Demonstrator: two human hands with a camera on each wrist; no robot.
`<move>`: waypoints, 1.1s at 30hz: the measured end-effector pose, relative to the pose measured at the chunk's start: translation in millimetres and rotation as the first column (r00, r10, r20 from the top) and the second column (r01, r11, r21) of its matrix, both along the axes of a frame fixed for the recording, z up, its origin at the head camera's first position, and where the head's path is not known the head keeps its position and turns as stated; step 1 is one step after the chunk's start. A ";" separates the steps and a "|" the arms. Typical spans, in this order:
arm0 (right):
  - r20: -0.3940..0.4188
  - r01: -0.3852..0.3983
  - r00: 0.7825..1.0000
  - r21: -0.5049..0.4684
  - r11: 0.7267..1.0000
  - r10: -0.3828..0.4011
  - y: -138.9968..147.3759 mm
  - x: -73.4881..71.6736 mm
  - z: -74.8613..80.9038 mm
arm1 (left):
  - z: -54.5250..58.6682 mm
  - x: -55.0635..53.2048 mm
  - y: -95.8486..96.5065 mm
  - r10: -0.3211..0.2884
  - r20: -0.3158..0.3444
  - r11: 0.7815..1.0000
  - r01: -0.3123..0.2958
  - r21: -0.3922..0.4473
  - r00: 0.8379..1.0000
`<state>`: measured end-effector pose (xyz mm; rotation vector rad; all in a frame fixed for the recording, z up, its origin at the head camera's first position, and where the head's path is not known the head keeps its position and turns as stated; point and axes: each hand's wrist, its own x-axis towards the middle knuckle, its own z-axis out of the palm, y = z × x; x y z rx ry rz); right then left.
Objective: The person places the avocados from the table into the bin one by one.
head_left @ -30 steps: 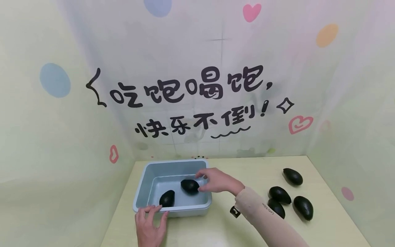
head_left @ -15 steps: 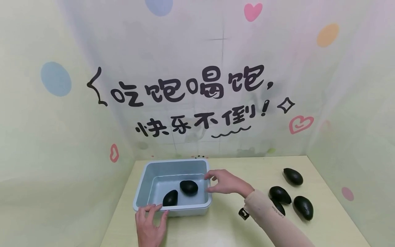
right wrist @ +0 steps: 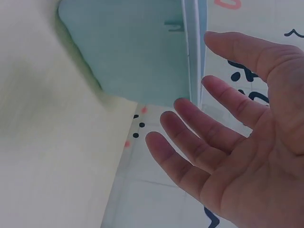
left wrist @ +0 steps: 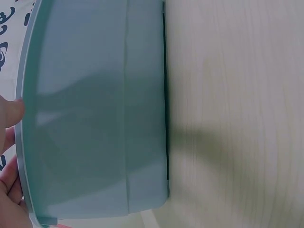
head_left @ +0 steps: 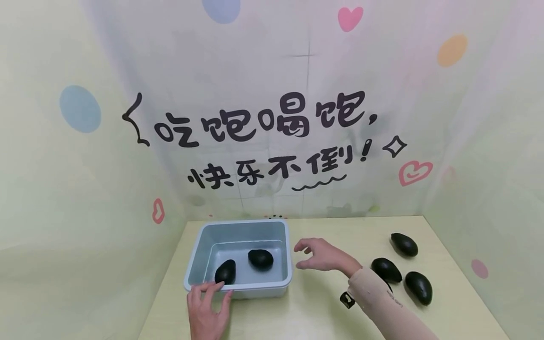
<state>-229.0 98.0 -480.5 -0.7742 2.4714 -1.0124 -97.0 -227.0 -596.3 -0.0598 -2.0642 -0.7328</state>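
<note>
A pale blue plastic bin [head_left: 243, 287] stands on the table with two dark avocados inside. One avocado [head_left: 225, 272] lies by the front wall, just behind the left fingertips; the other avocado [head_left: 260, 259] is right of it. My left hand [head_left: 208, 309] holds the front rim, the thumb on the outer side and fingers over the edge; in the left wrist view the thumb [left wrist: 13, 112] overlaps the rim. Just beyond the bin's right side, my right hand [head_left: 325, 255] hovers with nothing in it, fingers spread and loosely bent in the right wrist view.
Several more avocados [head_left: 418, 288] lie on the right of the table [head_left: 314, 316], one mostly hidden by the right sleeve [head_left: 374, 295]. A small black item [head_left: 347, 300] shows below that sleeve. A printed cloth [head_left: 255, 71] hangs behind the table.
My right hand has drawn out of the bin to the right, away from the right avocado. The avocado by the front wall has rocked right and then back left. My left hand stays put.
</note>
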 end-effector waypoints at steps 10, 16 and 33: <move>-0.038 0.039 0.999 0.024 0.999 -0.038 21.1 -3.0 -16.8 | 0.0 1.6 -0.8 0.018 0.048 1.000 -0.018 0.006 0.999; -0.050 0.095 0.994 0.028 0.995 -0.094 33.5 -2.6 -20.4 | 5.4 4.1 0.7 0.040 0.066 0.999 -0.039 -0.004 0.997; -0.040 0.260 0.965 0.067 0.963 -0.258 83.2 9.4 -31.8 | 9.9 7.8 4.7 0.059 0.073 0.998 -0.059 -0.011 0.996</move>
